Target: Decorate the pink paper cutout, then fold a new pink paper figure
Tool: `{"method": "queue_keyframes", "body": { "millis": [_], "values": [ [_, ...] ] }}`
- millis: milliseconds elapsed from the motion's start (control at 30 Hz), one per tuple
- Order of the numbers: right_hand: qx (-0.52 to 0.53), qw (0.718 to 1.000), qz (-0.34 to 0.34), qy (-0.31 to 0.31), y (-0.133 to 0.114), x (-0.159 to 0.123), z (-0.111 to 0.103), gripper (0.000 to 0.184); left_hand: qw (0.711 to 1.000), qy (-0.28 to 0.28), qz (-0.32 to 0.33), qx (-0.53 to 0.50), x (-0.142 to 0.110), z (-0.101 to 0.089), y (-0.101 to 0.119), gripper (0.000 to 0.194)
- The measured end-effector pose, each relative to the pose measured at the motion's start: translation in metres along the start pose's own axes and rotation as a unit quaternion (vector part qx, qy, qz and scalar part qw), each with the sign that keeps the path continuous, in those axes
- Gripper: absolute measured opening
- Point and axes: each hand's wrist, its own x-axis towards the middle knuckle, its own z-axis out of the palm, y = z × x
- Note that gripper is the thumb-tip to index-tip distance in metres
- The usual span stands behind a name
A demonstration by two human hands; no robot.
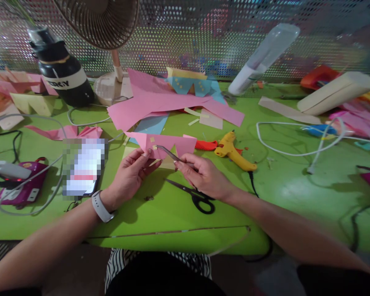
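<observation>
Between the fingers of my left hand is a folded pink paper cutout with V-shaped notches along its lower edge. Small pale yellow squares sit on its left part. My right hand grips a pair of tweezers, whose tips touch the paper at one of the squares. Whether the tips pinch that square I cannot tell. Black-handled scissors lie on the table, partly under my right hand. Yellowish paper shows below the pink piece.
A yellow glue gun and a red tool lie right of the paper. Pink sheets and a blue cutout are behind. A phone, a power strip, a black bottle and a fan stand left.
</observation>
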Motion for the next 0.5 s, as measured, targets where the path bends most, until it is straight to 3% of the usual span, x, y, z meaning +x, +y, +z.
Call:
{"method": "queue_keyframes", "body": {
  "millis": [500],
  "values": [
    [-0.047, 0.999, -0.013, 0.006, 0.0000, -0.0002, -0.0032, 0.027, 1.000, 0.000, 0.000, 0.005, -0.0002, 0.0000, 0.0004, 0.013]
  ]
}}
